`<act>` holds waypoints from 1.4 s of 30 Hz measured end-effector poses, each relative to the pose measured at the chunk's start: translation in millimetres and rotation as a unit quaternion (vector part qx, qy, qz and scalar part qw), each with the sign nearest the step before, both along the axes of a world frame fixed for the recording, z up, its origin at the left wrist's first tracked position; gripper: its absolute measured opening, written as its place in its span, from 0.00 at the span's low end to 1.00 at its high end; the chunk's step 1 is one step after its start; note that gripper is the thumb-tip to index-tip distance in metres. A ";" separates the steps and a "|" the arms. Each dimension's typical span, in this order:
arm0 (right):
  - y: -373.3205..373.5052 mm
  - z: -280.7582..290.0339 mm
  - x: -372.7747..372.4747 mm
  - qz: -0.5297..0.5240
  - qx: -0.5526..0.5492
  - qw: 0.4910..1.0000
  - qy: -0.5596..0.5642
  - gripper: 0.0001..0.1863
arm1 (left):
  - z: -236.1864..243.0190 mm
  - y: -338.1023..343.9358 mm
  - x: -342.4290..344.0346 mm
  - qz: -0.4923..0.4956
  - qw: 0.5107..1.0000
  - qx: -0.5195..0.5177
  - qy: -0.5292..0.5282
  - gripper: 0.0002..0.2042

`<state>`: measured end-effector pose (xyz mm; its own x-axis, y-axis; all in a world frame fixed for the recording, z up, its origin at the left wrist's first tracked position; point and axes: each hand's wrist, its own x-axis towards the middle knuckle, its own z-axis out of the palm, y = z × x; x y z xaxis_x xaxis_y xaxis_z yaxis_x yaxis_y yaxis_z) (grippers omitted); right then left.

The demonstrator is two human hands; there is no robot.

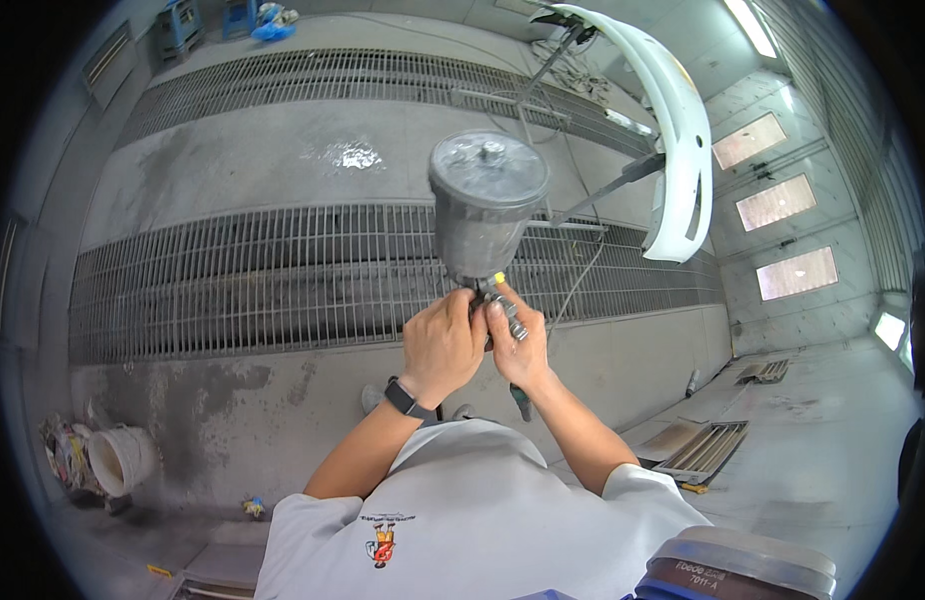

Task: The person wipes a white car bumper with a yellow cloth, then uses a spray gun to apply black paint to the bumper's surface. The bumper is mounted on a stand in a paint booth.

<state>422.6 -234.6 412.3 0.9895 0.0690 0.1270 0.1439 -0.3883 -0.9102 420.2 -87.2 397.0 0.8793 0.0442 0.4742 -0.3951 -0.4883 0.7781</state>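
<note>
In front of my chest I hold a paint spray gun (509, 318) with both hands. Its large grey cup (480, 235) stands upright on top, closed by a round lid with a knob. My left hand (443, 342), a dark band on its wrist, is closed around the near left side of the gun. From the right, my right hand (523, 350) grips the metal body, its thumb next to the silver knobs. The fingers cover much of the handle and trigger. A yellow spot shows just under the cup.
A white car bumper (680, 130) rests on a stand (613, 190) at the far right. Floor grates (223, 265) cross the floor ahead, with a thin hose over them. A white bucket (123, 460) stands at the lower left. A blue stool (180, 28) is at the back left.
</note>
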 end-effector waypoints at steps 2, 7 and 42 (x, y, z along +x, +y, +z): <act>2.6 -2.7 0.7 -0.012 -0.035 0.999 0.012 0.25 | -4.9 -1.2 -0.6 0.004 1.000 0.020 0.022 0.07; 0.7 -9.3 3.2 -0.031 -0.064 0.996 0.053 0.26 | -19.3 -9.0 2.1 0.021 0.996 0.069 0.042 0.11; -16.0 -77.5 6.7 0.058 -0.132 0.990 0.001 0.27 | -21.3 -17.0 8.4 -0.124 0.882 0.451 -0.058 0.17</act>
<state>429.3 -250.7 334.8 0.9731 0.2132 0.0870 0.1997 -0.5934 -0.7797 428.5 -104.2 375.6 0.7517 -0.5844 0.3058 -0.6286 -0.7751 0.0640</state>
